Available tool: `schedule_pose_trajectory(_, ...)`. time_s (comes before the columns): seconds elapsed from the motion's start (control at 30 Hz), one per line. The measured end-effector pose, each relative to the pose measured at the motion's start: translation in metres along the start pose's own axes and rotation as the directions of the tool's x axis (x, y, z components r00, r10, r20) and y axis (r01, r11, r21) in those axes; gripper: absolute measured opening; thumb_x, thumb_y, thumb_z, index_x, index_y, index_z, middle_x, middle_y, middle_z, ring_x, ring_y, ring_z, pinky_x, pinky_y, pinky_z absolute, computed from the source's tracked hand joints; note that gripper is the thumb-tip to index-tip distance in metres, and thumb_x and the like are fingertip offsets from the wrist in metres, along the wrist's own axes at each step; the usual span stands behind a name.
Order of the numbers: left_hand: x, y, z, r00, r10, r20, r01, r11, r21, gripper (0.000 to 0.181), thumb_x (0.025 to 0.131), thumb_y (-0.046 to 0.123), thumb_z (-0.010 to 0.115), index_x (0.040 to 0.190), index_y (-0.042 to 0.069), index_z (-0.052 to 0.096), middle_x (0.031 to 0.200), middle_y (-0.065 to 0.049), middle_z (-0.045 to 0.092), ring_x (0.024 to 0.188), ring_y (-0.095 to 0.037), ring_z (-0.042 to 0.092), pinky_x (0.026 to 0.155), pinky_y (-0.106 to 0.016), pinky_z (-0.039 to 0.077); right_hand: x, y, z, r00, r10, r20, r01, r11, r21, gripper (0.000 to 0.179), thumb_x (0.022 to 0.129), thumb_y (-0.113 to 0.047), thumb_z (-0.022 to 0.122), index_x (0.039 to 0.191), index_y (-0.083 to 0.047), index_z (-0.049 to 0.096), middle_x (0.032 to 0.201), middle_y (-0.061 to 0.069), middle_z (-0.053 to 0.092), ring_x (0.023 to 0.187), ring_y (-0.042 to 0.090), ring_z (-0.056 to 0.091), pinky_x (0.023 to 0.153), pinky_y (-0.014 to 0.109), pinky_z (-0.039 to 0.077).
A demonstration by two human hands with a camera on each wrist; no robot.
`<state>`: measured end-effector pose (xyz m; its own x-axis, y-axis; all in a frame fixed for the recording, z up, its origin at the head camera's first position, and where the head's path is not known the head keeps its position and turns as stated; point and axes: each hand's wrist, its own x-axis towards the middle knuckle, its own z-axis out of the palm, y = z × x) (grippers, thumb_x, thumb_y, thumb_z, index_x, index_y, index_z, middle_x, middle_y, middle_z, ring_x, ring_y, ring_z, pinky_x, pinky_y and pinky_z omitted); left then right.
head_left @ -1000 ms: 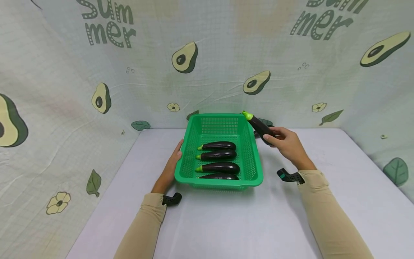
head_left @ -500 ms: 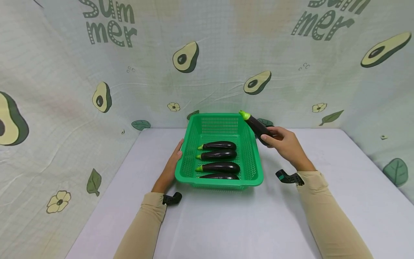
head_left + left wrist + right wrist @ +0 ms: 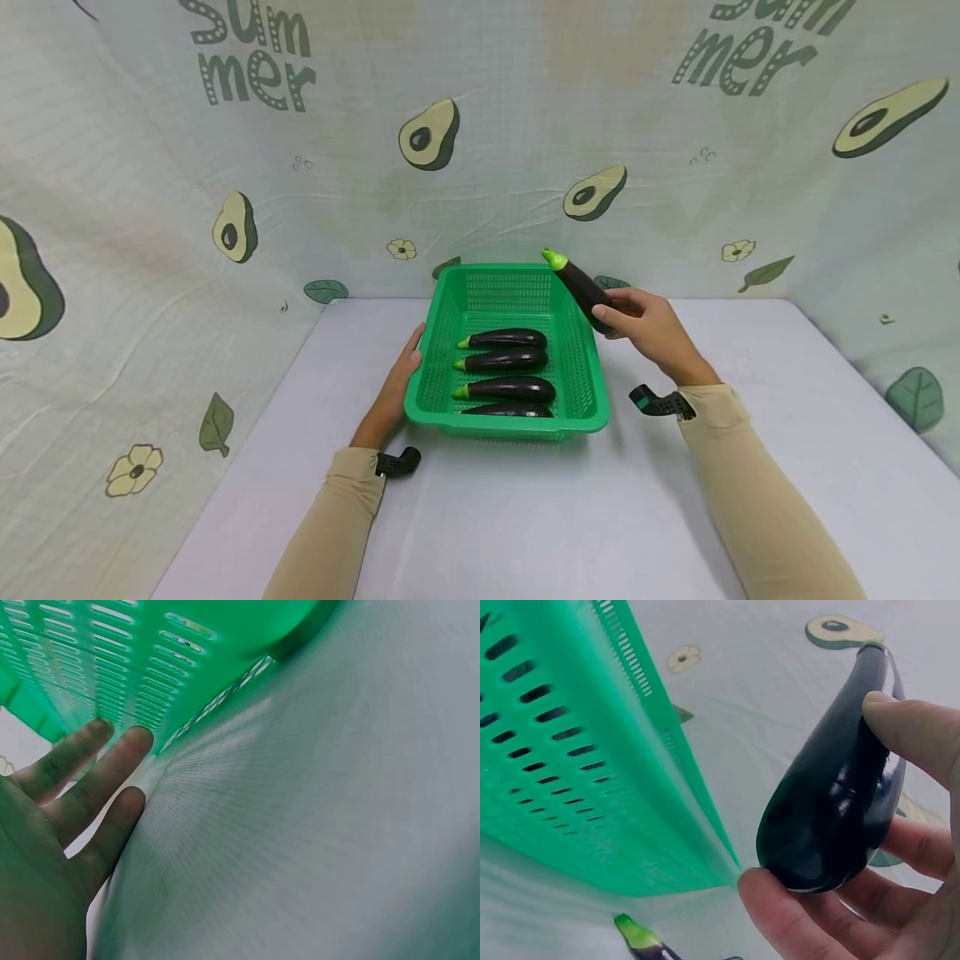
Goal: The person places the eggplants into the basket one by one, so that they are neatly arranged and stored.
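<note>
Above the right rim of a green plastic basket (image 3: 602, 383), my right hand (image 3: 654, 329) grips a dark purple eggplant (image 3: 581, 287) by its thick end. Its bright green stem end points up and left. In the right wrist view the thumb presses on the held eggplant (image 3: 829, 787) and the fingers lie under it. My left hand (image 3: 397, 379) rests against the basket's left side. Straight fingers (image 3: 112, 761) touch the perforated wall in the left wrist view. Several eggplants (image 3: 513, 387) lie in the basket in a column, stems to the left; the nearest is partly hidden by the front rim.
Another eggplant (image 3: 641, 937), partly cut off by the frame, lies outside the basket in the right wrist view. The basket stands on a white table (image 3: 495, 517). A printed cloth (image 3: 510, 125) hangs behind the table's far edge.
My right hand has carried the eggplant left and slightly up, so its stem end is now over the basket's back right corner. The left hand and the basket have stayed put.
</note>
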<state>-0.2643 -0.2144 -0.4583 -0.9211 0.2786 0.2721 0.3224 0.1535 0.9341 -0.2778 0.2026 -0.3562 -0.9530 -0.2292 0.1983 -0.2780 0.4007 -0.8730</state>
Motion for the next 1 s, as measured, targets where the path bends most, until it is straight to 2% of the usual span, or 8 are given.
schedule_pose_trajectory(0.17,-0.001,-0.005,0.002,1.0,0.011,-0.022,-0.011,1.0,0.008,0.055,0.111,0.032,0.02,0.163,0.02,0.01,0.167,-0.002,0.009,0.151,-0.021,0.006,0.119,-0.051,0.008,0.013,-0.006,-0.001,0.998,0.023,0.066,-0.028,0.997,0.078,0.068,0.096,-0.045,0.067,0.144,0.0,0.049,0.136,0.02,0.055,0.097,0.033,0.069,0.094,0.041,0.052)
schedule_pose_trajectory(0.33,-0.004,-0.004,0.005,0.999,0.029,-0.037,-0.028,0.999,0.022,0.058,0.11,0.037,0.023,0.163,0.017,0.012,0.167,-0.004,0.012,0.151,-0.024,0.008,0.118,-0.054,0.009,0.025,-0.011,0.001,0.993,0.031,0.11,-0.044,0.992,0.121,0.065,0.096,-0.041,0.067,0.142,0.002,0.05,0.135,0.022,0.054,0.098,0.029,0.068,0.09,0.038,0.054)
schedule_pose_trajectory(0.6,-0.005,-0.004,0.006,0.998,0.031,-0.046,-0.03,0.999,0.034,0.058,0.11,0.037,0.022,0.163,0.016,0.011,0.167,-0.002,0.013,0.151,-0.023,0.009,0.118,-0.054,0.009,0.047,-0.017,0.01,0.985,0.022,0.174,-0.035,0.997,0.068,0.062,0.096,-0.04,0.069,0.139,0.001,0.053,0.134,0.022,0.055,0.102,0.039,0.063,0.088,0.046,0.055)
schedule_pose_trajectory(0.77,-0.004,-0.005,0.004,0.999,0.01,-0.033,-0.009,0.999,0.037,0.056,0.111,0.031,0.02,0.163,0.013,0.009,0.167,-0.006,0.009,0.152,-0.024,0.006,0.119,-0.053,0.007,0.058,-0.017,0.016,0.977,0.038,0.208,-0.047,0.998,0.038,0.062,0.095,-0.041,0.069,0.14,0.0,0.053,0.136,0.021,0.054,0.1,0.037,0.062,0.086,0.044,0.056)
schedule_pose_trajectory(0.9,-0.002,-0.002,0.002,1.0,-0.005,-0.01,0.005,1.0,0.005,0.056,0.11,0.024,0.02,0.162,0.008,0.006,0.167,-0.012,0.006,0.152,-0.03,0.003,0.118,-0.055,0.005,0.063,-0.02,0.019,0.972,0.06,0.228,-0.07,0.997,0.037,0.066,0.095,-0.043,0.069,0.144,-0.003,0.051,0.14,0.02,0.052,0.1,0.035,0.063,0.089,0.047,0.054)
schedule_pose_trajectory(1.0,-0.001,0.001,0.002,1.0,-0.007,-0.009,0.007,1.0,-0.002,0.056,0.11,0.024,0.02,0.162,0.008,0.006,0.167,-0.012,0.005,0.152,-0.029,0.003,0.118,-0.054,0.005,0.069,-0.022,0.021,0.971,0.071,0.228,-0.083,0.996,0.043,0.067,0.094,-0.042,0.07,0.145,-0.003,0.05,0.142,0.02,0.05,0.1,0.035,0.063,0.091,0.05,0.053)
